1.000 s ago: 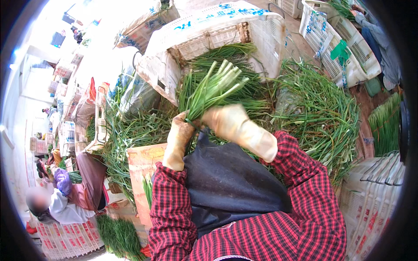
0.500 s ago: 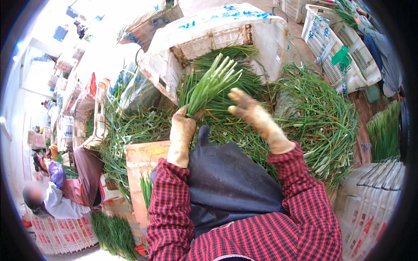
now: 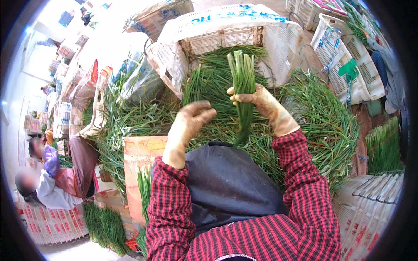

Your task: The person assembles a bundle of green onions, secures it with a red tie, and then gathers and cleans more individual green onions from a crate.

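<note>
Upright in my gloved right hand (image 3: 257,102) stands a bunch of green chives (image 3: 242,74), its pale cut ends at the top and its dark leaves hanging below my fist. To the left of it, my gloved left hand (image 3: 188,126) is off the bunch, with thumb and fingers apart and nothing between them; its fingertips are a little blurred. Beyond both hands, more chives (image 3: 209,82) lie inside and in front of a white plastic crate (image 3: 278,48) tipped on its side, its mouth toward me.
Loose trimmings (image 3: 322,126) are heaped to the right and left. An orange-brown box (image 3: 137,152) stands by my left arm, near a chive bundle (image 3: 145,185). At right are a crate with green tape (image 3: 348,69) and upright chives (image 3: 383,145). People sit at far left (image 3: 56,187).
The chive bunch has passed from my left hand to my right and turned from leaning to upright. My left hand has let go and opened. The view has shifted slightly.
</note>
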Demonstrator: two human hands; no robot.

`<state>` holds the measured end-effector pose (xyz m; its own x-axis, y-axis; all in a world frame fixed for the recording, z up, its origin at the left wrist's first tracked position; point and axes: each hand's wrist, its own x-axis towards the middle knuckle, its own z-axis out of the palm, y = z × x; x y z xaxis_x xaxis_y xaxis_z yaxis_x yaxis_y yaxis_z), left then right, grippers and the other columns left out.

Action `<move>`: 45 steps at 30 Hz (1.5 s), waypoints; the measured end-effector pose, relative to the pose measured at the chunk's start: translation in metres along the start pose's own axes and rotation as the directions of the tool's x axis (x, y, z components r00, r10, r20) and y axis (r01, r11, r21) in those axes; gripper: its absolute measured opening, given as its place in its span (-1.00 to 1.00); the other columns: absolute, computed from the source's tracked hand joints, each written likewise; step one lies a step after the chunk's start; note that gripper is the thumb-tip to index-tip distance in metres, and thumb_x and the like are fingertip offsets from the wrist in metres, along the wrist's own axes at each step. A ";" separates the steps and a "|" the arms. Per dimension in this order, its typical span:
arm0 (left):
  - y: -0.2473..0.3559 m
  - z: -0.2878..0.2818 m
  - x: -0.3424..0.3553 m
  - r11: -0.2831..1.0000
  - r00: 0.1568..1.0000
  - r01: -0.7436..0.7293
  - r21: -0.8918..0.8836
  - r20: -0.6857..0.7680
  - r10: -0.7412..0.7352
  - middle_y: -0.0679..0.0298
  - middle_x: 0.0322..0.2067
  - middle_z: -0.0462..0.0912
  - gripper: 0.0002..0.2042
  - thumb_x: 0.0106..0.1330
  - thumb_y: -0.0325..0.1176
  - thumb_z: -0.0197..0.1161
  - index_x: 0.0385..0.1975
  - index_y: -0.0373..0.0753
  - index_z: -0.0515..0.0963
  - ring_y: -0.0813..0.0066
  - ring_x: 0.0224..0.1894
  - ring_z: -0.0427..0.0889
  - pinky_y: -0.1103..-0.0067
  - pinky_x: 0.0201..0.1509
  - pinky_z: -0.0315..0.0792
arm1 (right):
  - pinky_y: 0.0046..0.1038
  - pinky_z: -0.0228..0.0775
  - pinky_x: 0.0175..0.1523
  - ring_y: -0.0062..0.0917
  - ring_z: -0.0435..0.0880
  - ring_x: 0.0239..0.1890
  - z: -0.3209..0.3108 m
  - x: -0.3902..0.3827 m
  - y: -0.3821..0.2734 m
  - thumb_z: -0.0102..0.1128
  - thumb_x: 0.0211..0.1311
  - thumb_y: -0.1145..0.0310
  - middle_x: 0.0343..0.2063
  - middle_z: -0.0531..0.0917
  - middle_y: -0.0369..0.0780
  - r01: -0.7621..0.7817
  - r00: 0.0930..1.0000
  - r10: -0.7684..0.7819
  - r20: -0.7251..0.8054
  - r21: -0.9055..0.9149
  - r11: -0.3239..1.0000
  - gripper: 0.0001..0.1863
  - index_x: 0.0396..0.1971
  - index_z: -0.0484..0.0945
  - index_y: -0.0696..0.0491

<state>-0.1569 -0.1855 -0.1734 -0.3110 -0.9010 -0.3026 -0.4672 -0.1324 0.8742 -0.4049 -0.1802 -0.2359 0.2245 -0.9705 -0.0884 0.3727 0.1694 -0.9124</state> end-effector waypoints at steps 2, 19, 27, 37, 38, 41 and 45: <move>-0.002 -0.005 0.010 0.946 0.995 -0.098 -0.308 -0.010 0.100 0.15 -0.08 0.64 -0.45 0.17 -0.26 0.42 0.13 -0.37 0.45 0.41 0.01 0.57 0.54 0.10 0.42 | -0.49 0.49 -0.01 -0.56 0.65 -0.21 0.000 -0.006 -0.015 0.38 0.04 0.40 -0.23 0.69 -0.24 -0.048 0.979 0.080 0.190 -0.166 0.985 -0.61 -0.08 0.60 0.16; -0.031 -0.019 0.029 0.230 0.932 -0.363 -0.903 -0.349 0.103 0.01 0.03 0.54 -0.69 0.40 -0.38 0.09 0.05 -0.41 0.45 0.11 0.14 0.49 0.21 0.31 0.35 | -0.40 0.48 -0.13 -0.36 0.67 -0.29 -0.112 -0.105 0.177 0.08 0.30 0.11 -0.36 0.70 -0.11 -0.644 0.696 0.619 -0.364 -0.699 0.312 -0.62 -0.23 0.62 0.17; -0.033 -0.021 0.034 0.170 0.889 -0.457 -0.873 -0.445 0.107 0.07 0.05 0.54 -0.68 0.39 -0.37 0.12 0.08 -0.35 0.44 0.15 0.17 0.47 0.14 0.35 0.27 | -0.55 0.54 -0.19 -0.48 0.73 -0.33 -0.027 -0.117 0.049 0.11 0.36 0.32 -0.34 0.73 -0.21 -0.012 0.777 -0.371 -0.509 -0.600 0.800 -0.82 -0.22 0.62 0.08; -0.027 -0.011 0.028 0.185 0.902 -0.423 -0.887 -0.394 0.175 0.10 0.07 0.52 -0.67 0.38 -0.36 0.12 0.10 -0.33 0.42 0.18 0.18 0.46 0.10 0.39 0.22 | -0.53 0.46 -0.10 -0.62 0.64 -0.32 0.036 -0.061 0.023 0.10 0.35 -0.05 -0.39 0.72 -0.26 -0.294 0.954 0.217 -0.209 -0.481 0.826 -0.49 -0.25 0.65 0.19; -0.026 -0.010 0.028 0.183 0.905 -0.415 -0.892 -0.383 0.185 0.10 0.09 0.51 -0.66 0.38 -0.37 0.13 0.11 -0.31 0.42 0.19 0.19 0.44 0.08 0.40 0.20 | -0.54 0.44 -0.14 -0.64 0.61 -0.36 0.039 -0.059 0.026 0.11 0.33 -0.08 -0.42 0.70 -0.28 -0.276 0.959 0.223 -0.175 -0.402 0.873 -0.48 -0.26 0.66 0.16; -0.027 -0.011 0.026 0.193 0.908 -0.400 -0.896 -0.358 0.218 0.10 0.07 0.52 -0.66 0.38 -0.36 0.13 0.10 -0.34 0.42 0.16 0.18 0.46 0.09 0.40 0.20 | -0.60 0.39 -0.25 -0.73 0.52 -0.44 0.053 -0.048 0.026 0.16 0.29 -0.08 -0.49 0.67 -0.36 -0.240 0.970 0.224 -0.098 -0.225 0.944 -0.53 -0.26 0.68 0.07; -0.023 -0.006 0.023 0.242 0.904 -0.412 -0.879 -0.362 0.226 0.00 -0.01 0.57 -0.68 0.35 -0.37 0.17 0.02 -0.41 0.45 0.10 0.09 0.54 0.19 0.30 0.35 | -0.62 0.38 -0.24 -0.77 0.53 -0.39 0.070 -0.036 0.012 0.25 0.25 0.11 -0.45 0.69 -0.35 -0.241 0.970 0.228 -0.080 -0.360 0.901 -0.67 -0.23 0.68 0.09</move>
<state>-0.1483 -0.2060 -0.1980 -0.0877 -0.9943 0.0613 0.7422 -0.0241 0.6697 -0.3454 -0.1310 -0.2156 0.2309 -0.9168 -0.3258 -0.0425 0.3251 -0.9447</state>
